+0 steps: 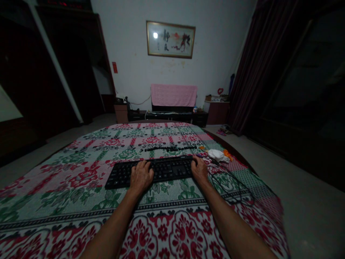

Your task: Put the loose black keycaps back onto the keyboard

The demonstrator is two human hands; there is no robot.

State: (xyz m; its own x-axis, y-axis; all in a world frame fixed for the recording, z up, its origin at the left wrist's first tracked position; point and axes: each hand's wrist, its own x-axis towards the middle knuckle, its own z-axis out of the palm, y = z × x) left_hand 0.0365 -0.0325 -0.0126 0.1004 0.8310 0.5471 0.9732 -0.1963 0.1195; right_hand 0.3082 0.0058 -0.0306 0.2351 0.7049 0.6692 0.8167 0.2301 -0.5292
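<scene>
A black keyboard (167, 169) lies at a slight slant on the patterned cloth. Toward its right end is a darker, smoother patch (182, 169) where keycaps do not show. My left hand (142, 175) rests on the keys left of the middle, its fingers loosely spread and holding nothing. At the right end, my right hand (199, 169) has its thumb and fingers around the keyboard's edge. Just beyond the keyboard, small black pieces (169, 148), which look like loose keycaps, lie in a row.
Beside my right hand lie a crumpled white tissue (217, 155), an orange item (228, 155) and thin tools (206, 158). A black cable (239, 187) loops over the cloth at the right. The round table wears a flowered cloth (161, 230). A low cabinet (172, 117) stands by the wall.
</scene>
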